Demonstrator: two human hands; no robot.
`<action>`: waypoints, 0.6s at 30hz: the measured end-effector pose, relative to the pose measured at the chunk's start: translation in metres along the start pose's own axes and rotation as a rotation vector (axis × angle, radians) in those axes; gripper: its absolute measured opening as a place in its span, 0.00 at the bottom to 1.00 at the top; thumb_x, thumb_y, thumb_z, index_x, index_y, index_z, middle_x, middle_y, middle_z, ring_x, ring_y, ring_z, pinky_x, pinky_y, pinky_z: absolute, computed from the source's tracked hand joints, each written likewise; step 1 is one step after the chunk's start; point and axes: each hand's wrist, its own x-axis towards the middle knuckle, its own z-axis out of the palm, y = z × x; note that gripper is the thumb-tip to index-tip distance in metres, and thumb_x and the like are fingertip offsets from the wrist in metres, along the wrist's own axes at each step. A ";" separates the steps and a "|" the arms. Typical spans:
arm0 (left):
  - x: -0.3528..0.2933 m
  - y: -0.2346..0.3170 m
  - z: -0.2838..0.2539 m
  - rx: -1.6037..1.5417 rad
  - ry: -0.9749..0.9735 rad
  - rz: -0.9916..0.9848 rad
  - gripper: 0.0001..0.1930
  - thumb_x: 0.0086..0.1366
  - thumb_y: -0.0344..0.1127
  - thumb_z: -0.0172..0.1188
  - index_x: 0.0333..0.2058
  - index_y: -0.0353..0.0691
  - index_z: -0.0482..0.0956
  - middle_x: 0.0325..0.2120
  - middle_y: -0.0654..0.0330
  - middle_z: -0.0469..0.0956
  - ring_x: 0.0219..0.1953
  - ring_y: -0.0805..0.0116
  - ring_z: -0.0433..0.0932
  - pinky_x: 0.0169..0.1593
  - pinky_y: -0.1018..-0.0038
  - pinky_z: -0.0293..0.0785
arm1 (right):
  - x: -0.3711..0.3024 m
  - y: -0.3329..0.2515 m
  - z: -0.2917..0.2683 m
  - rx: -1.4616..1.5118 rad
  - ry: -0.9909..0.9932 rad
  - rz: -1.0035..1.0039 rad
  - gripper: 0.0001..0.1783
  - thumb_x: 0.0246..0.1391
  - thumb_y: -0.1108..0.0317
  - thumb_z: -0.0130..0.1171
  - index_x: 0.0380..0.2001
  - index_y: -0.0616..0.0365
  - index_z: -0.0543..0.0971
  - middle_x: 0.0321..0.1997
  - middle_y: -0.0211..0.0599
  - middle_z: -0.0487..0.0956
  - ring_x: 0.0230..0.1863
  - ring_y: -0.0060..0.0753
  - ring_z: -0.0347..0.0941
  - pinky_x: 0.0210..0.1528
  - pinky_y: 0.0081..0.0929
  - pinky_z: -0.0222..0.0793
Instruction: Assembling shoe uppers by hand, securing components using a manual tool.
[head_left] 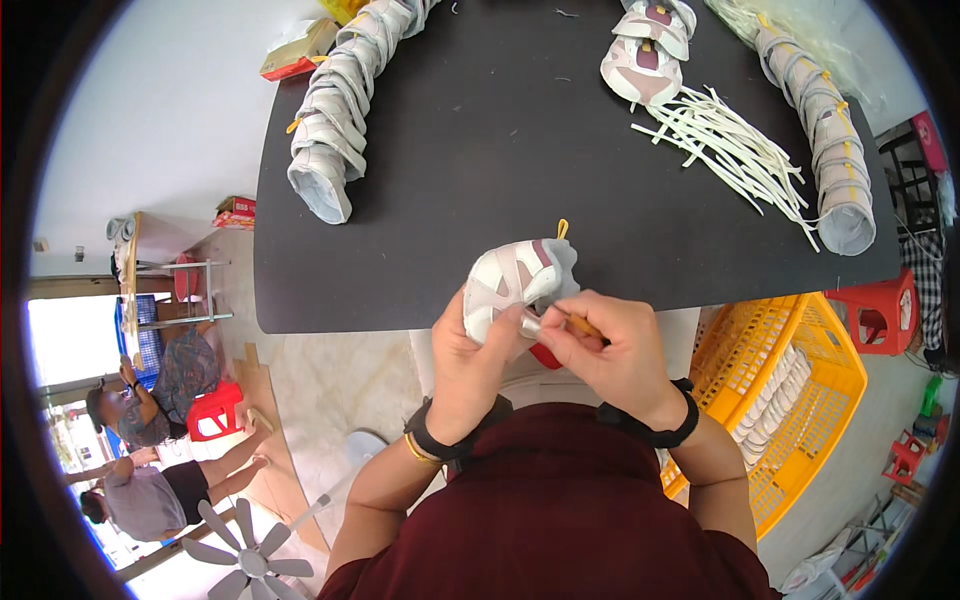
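Observation:
At the table's near edge, my left hand [460, 350] grips a small white and beige shoe upper [500, 275] with mauve patches, a grey lining and a yellow pull loop. Its thumb presses at the upper's opening. My right hand [622, 348] is closed round a slim tool with an orange-brown handle [583, 325]. The tool's tip meets the upper beside my left thumb; its exact shape is hidden by the fingers. Farther off on the right lies a bundle of white laces [725, 145], touching a few overlapping shoe uppers [645, 75].
Nested uppers form a long row at the left [335, 125] and another at the right [830, 145] of the black table [450, 180]. A yellow basket [738, 350] holding pale pieces stands right of me, near a red stool [878, 312]. Two people sit far left, beyond a fan [252, 563].

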 end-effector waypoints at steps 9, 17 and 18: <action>-0.003 -0.002 0.002 -0.073 -0.027 0.016 0.15 0.63 0.24 0.57 0.49 0.32 0.73 0.40 0.64 0.78 0.41 0.80 0.74 0.47 0.78 0.71 | 0.002 0.006 0.007 0.058 0.088 0.048 0.06 0.53 0.74 0.63 0.32 0.64 0.76 0.23 0.30 0.77 0.22 0.12 0.67 0.25 0.15 0.65; 0.000 0.000 0.006 -0.093 -0.021 -0.002 0.16 0.61 0.22 0.57 0.49 0.32 0.73 0.39 0.64 0.78 0.39 0.81 0.74 0.44 0.80 0.72 | 0.004 0.005 0.008 0.036 0.112 0.058 0.07 0.52 0.74 0.63 0.29 0.63 0.74 0.20 0.27 0.74 0.19 0.09 0.60 0.21 0.15 0.59; 0.001 0.000 0.006 -0.093 -0.022 -0.005 0.16 0.61 0.22 0.57 0.49 0.32 0.73 0.39 0.64 0.78 0.39 0.81 0.74 0.44 0.80 0.72 | 0.006 0.005 0.009 0.022 0.127 0.036 0.06 0.51 0.75 0.63 0.28 0.62 0.75 0.18 0.24 0.72 0.18 0.08 0.58 0.20 0.13 0.56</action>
